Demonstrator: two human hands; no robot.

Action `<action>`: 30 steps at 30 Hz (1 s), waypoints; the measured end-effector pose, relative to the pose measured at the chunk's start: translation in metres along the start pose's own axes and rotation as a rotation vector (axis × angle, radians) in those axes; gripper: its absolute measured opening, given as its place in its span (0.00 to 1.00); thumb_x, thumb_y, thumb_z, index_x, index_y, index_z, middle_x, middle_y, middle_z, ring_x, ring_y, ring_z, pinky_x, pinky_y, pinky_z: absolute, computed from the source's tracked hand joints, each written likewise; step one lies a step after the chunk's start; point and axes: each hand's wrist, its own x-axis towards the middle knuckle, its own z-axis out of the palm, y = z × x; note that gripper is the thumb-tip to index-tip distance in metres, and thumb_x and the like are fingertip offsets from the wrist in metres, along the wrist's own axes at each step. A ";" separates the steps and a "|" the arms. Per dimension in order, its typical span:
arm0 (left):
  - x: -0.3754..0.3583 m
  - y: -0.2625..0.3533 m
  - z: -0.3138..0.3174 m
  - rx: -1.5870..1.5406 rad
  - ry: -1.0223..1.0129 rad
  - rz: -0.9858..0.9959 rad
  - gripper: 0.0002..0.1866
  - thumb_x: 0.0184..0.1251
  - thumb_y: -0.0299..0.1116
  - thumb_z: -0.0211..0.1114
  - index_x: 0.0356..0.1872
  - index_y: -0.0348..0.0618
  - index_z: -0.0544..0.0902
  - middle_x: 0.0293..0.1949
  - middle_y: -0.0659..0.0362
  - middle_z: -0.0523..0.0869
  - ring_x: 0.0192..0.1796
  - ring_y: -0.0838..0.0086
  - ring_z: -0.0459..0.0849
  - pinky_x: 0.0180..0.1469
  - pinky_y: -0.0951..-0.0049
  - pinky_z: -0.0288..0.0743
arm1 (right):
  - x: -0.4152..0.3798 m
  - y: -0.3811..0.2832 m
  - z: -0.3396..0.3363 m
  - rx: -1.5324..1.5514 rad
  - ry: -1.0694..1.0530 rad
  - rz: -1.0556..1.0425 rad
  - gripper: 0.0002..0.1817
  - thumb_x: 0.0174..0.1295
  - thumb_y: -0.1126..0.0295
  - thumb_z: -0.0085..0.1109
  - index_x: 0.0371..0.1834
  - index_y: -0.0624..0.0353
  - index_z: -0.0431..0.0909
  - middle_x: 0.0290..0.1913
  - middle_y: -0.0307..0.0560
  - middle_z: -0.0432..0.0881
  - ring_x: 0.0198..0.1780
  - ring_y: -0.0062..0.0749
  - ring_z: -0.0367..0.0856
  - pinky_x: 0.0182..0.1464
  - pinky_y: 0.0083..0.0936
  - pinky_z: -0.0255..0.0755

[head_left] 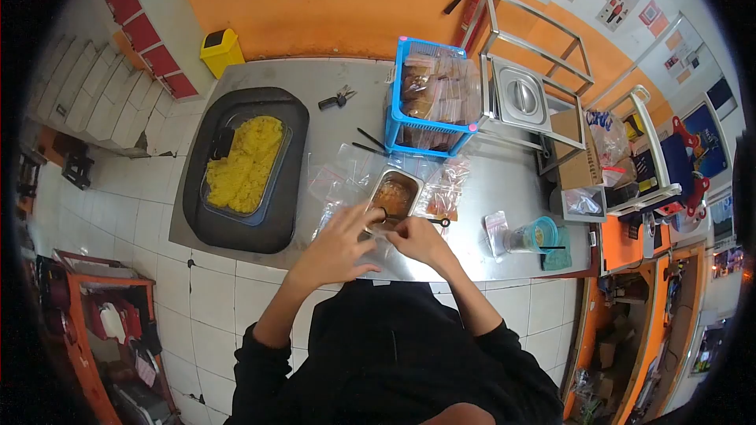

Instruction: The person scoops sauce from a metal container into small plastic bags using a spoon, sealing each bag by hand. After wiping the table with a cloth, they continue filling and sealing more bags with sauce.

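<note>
A metal container (396,192) of brown, saucy food stands on the steel table in front of me. A ladle lies across its near side, its dark handle end (445,222) sticking out to the right. My left hand (340,245) is at the container's near left corner, fingers apart and bent, thumb stretched toward me. Just right of it, my right hand (423,242) pinches the edge of a small clear plastic bag (381,249), largely hidden by both hands. Flat clear bags (331,182) lie left of the container. Filled bags (445,197) lie to its right.
A black tray (285,230) holds a tub of yellow food (250,164) at left. A blue basket (396,122) of packed bags stands at the back, near keys (339,99). A teal cup (539,234) is at right. A metal rack (492,31) holds a lidded pan (520,96).
</note>
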 end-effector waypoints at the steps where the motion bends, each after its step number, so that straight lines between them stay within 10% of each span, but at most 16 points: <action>1: -0.005 -0.005 0.016 -0.095 -0.045 0.007 0.06 0.53 0.30 0.66 0.31 0.40 0.80 0.50 0.54 0.76 0.54 0.62 0.75 0.54 0.65 0.71 | -0.002 0.009 0.007 0.002 -0.001 0.003 0.14 0.51 0.65 0.59 0.20 0.68 0.78 0.21 0.61 0.78 0.26 0.45 0.81 0.36 0.35 0.75; 4: -0.021 -0.005 0.027 -0.306 -0.094 -0.154 0.07 0.54 0.31 0.67 0.31 0.40 0.80 0.48 0.54 0.77 0.52 0.61 0.77 0.52 0.65 0.73 | -0.020 0.041 0.046 0.599 0.385 -0.042 0.08 0.60 0.72 0.55 0.27 0.64 0.74 0.21 0.38 0.73 0.25 0.22 0.69 0.30 0.21 0.67; 7: -0.033 -0.011 0.023 -0.404 -0.017 -0.339 0.08 0.54 0.32 0.68 0.31 0.40 0.79 0.46 0.54 0.78 0.49 0.61 0.79 0.49 0.66 0.74 | -0.027 0.079 0.079 0.690 1.113 -0.059 0.19 0.58 0.70 0.63 0.50 0.60 0.67 0.44 0.43 0.69 0.41 0.24 0.71 0.40 0.21 0.69; 10: -0.048 -0.019 0.023 -0.388 0.075 -0.400 0.10 0.53 0.32 0.69 0.33 0.40 0.79 0.46 0.54 0.79 0.47 0.61 0.80 0.49 0.65 0.74 | -0.012 0.098 0.077 0.808 0.984 0.140 0.25 0.59 0.72 0.62 0.57 0.60 0.61 0.48 0.46 0.65 0.44 0.27 0.72 0.42 0.23 0.70; 14: -0.058 -0.026 0.030 -0.297 0.026 -0.444 0.17 0.52 0.32 0.71 0.42 0.42 0.78 0.47 0.53 0.79 0.48 0.61 0.79 0.53 0.64 0.69 | 0.008 0.096 0.066 0.582 0.706 -0.056 0.07 0.67 0.74 0.49 0.42 0.66 0.74 0.30 0.46 0.77 0.34 0.26 0.76 0.38 0.24 0.70; 23: -0.063 -0.023 0.056 -0.499 -0.182 -0.624 0.33 0.54 0.31 0.68 0.62 0.39 0.67 0.59 0.51 0.73 0.55 0.60 0.76 0.58 0.63 0.66 | 0.029 0.093 0.031 -0.128 0.132 -0.561 0.17 0.53 0.81 0.54 0.47 0.59 0.72 0.50 0.51 0.71 0.49 0.48 0.76 0.49 0.34 0.74; 30: -0.072 -0.019 0.072 -0.399 -0.256 -0.520 0.35 0.54 0.30 0.67 0.65 0.38 0.64 0.66 0.50 0.65 0.65 0.54 0.67 0.63 0.62 0.64 | 0.021 0.078 0.048 0.113 0.166 -0.514 0.12 0.58 0.80 0.52 0.46 0.62 0.72 0.47 0.51 0.73 0.48 0.45 0.78 0.46 0.32 0.74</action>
